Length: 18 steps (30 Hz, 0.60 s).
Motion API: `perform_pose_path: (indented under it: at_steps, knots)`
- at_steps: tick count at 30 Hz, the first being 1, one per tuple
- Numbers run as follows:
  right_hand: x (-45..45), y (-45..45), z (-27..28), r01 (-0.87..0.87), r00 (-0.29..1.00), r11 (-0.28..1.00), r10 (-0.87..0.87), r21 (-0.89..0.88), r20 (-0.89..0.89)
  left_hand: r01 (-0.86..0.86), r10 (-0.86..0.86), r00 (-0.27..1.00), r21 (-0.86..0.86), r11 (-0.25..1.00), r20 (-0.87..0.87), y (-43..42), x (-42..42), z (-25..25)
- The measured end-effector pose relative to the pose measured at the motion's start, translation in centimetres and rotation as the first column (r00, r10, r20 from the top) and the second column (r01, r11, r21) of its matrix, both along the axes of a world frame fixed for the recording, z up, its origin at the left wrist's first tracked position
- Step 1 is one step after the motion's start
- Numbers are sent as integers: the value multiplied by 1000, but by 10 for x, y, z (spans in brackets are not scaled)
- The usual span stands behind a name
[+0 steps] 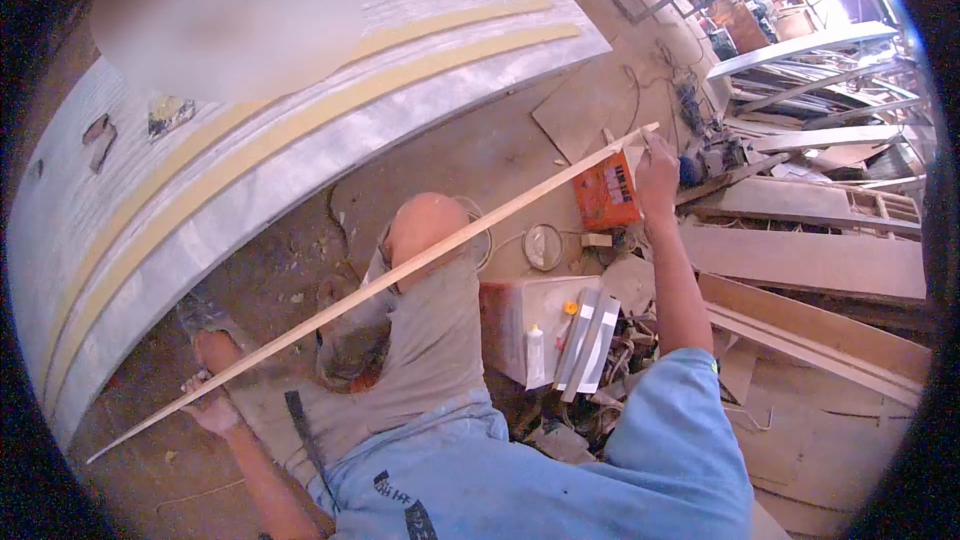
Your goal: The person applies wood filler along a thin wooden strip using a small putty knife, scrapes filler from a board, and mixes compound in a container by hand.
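A long, thin wooden strip point(420, 262) slants across the view, in front of my knees. My left hand point(212, 410) is closed around it near its lower left end. Near the upper right end, my right hand point(657, 175) grips the same strip with my arm stretched out. Beyond the strip is a large whitish panel point(300, 155) with a streaky surface. Two yellowish strips point(440, 65) lie along it, roughly parallel to its near edge. Dark irregular patches point(100, 140) show at its left side.
An orange-red box point(607, 192) stands below my right hand. A pale box point(505, 310) carries a white bottle point(534, 355), a yellow-orange round item point(570, 307) and flat strips. Boards point(810, 260) and stacked timber fill the right side. A blurred patch covers the upper left.
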State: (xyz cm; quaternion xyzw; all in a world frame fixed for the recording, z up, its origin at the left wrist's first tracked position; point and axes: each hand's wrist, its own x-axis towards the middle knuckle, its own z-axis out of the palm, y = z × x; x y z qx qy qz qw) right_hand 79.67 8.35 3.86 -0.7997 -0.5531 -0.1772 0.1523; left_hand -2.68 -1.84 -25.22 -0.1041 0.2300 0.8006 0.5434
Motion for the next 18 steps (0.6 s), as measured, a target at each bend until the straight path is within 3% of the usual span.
perform_pose_path:
  at_steps: [2,3,4,5,7,11,13,14,16,18]
  knots:
    - [10,2,-7,53,998,998,-54,-43,-12,-24,23,1000,-55,998,-16,3,3,-1]
    - [7,0,-8,36,999,997,-35,-65,22,180,-165,984,315,932,-72,8,4,-5]
    - [5,-1,-9,23,998,996,-18,-89,54,365,-317,929,620,695,-192,11,4,-8]
    - [2,-4,-12,29,998,995,-24,-97,52,370,-323,927,614,697,-191,8,1,-8]
    - [-19,-4,-13,-69,991,994,79,-83,110,171,-161,985,301,938,-59,3,1,-7]
    - [-36,-10,-31,-55,992,995,64,-78,108,105,-105,994,176,979,-11,3,2,-4]
    - [-45,-15,-36,-91,984,994,98,-52,151,124,-156,986,360,925,59,4,3,-8]
    - [-52,-19,-33,-90,983,994,98,-54,154,124,-157,986,359,925,63,2,1,-11]
    - [-65,-22,-22,-159,986,982,163,-98,37,12,-14,1000,123,992,22,-1,-2,-14]
    - [-55,-18,-12,-109,994,991,108,-75,-12,6,-10,999,100,995,37,-1,-3,-9]
